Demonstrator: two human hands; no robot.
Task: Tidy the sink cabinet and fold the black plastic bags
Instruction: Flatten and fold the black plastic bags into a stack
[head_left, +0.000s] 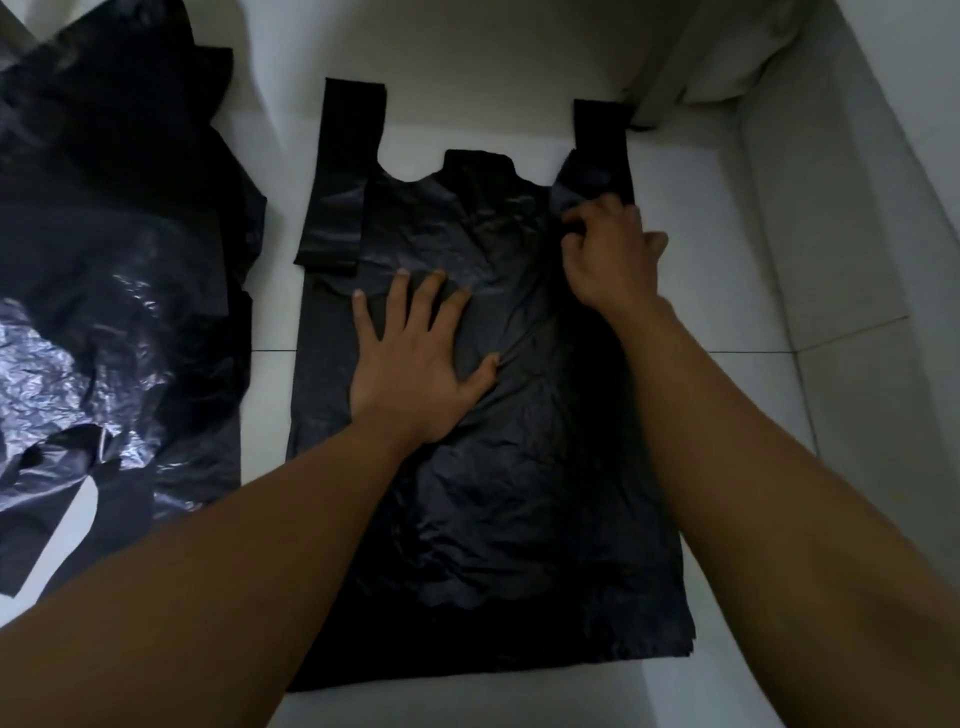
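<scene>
Crumpled pile of black bags (104, 312) far left. Our left hand (410, 358), splayed flat, pins the black plastic bag (519, 493) on the tile floor (727, 395); right hand (608, 249) pinches its edge nr the handle (602, 135). Thin, slippery film, prob. best taken by edges.

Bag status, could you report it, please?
Left hand flat on bag. Right hand pinching its right edge. Bag pile at left, not in the way.

one flat bag (519, 493), one crumpled heap (119, 270), two hands: left hand (415, 358), right hand (608, 254)
</scene>
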